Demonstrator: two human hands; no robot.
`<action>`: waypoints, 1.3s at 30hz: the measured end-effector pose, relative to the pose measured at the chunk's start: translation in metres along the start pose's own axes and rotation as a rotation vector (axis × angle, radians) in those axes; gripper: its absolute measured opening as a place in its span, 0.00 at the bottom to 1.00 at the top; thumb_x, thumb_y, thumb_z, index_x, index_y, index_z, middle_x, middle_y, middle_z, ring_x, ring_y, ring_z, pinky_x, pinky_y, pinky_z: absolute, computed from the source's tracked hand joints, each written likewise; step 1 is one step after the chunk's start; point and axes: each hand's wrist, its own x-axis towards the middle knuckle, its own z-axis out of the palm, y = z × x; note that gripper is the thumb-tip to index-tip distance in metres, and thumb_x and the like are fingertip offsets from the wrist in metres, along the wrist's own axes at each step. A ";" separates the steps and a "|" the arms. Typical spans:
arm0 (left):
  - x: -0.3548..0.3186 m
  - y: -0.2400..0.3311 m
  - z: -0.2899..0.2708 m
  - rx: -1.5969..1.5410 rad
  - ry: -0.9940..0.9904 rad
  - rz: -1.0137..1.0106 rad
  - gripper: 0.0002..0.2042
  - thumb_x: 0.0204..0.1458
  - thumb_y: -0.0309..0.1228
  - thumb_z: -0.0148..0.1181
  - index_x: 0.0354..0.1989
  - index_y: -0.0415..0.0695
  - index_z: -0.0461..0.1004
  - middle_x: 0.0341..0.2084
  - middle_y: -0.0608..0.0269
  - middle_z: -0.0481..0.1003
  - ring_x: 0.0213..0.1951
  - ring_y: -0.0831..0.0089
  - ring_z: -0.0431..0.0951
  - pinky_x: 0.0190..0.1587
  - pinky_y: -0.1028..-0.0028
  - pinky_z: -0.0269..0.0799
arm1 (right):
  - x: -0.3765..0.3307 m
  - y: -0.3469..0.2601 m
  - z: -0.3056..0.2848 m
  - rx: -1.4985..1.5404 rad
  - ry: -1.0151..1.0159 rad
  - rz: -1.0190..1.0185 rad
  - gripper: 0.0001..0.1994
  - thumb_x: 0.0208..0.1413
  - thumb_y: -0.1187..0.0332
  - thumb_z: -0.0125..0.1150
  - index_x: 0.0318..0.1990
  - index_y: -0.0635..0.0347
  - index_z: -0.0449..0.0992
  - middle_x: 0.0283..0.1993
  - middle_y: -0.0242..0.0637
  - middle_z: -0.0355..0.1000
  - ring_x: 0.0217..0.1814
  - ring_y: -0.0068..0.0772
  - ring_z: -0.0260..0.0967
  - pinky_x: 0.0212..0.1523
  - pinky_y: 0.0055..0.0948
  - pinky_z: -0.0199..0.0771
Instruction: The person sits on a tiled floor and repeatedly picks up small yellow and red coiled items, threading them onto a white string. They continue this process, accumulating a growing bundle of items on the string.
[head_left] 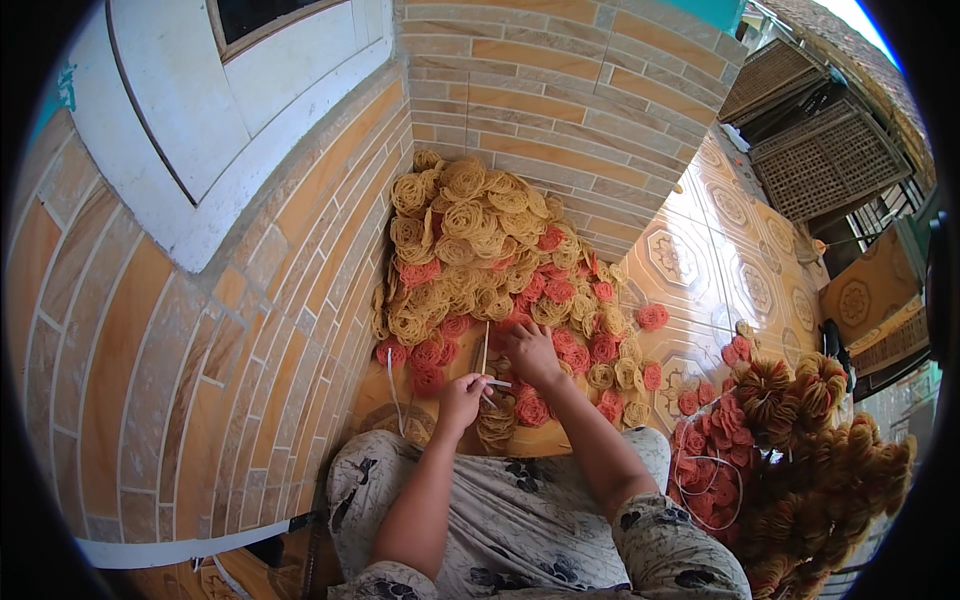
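Note:
A big heap of tan and red woven round rosettes (480, 260) lies in the corner against the brick-tiled wall. My left hand (462, 398) pinches a thin white strip (392, 385) that loops down to the left. My right hand (530, 352) rests on the near edge of the heap, fingers closed around a thin upright stick (485, 345). A stack of tan rosettes (496, 422) sits just below both hands, with a red rosette (532, 410) next to it.
Bundles of strung rosettes (800, 460) pile up at my right knee. A patterned tile floor (715, 250) stretches to the right toward woven panels (825, 160). The brick-tiled wall (180, 360) closes off the left. My lap in patterned cloth (510, 520) fills the lower middle.

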 end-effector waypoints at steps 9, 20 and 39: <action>0.002 -0.002 -0.002 0.107 -0.022 0.017 0.12 0.60 0.34 0.50 0.36 0.42 0.78 0.22 0.67 0.77 0.26 0.76 0.76 0.32 0.75 0.70 | 0.004 0.002 -0.018 0.704 0.173 0.328 0.11 0.58 0.67 0.56 0.40 0.68 0.77 0.28 0.46 0.75 0.29 0.40 0.73 0.32 0.34 0.71; 0.004 -0.005 0.000 0.039 -0.005 0.019 0.12 0.60 0.34 0.51 0.35 0.41 0.78 0.22 0.66 0.76 0.26 0.76 0.76 0.33 0.75 0.70 | 0.001 0.014 -0.035 0.895 -0.244 0.153 0.11 0.55 0.64 0.60 0.40 0.60 0.79 0.36 0.37 0.75 0.41 0.38 0.71 0.42 0.35 0.67; 0.001 0.001 0.003 0.134 -0.041 0.040 0.12 0.59 0.36 0.51 0.36 0.42 0.78 0.23 0.66 0.78 0.27 0.72 0.78 0.32 0.72 0.70 | -0.008 0.021 -0.043 0.971 -0.176 0.360 0.12 0.59 0.66 0.59 0.42 0.66 0.77 0.36 0.33 0.75 0.37 0.22 0.68 0.40 0.27 0.67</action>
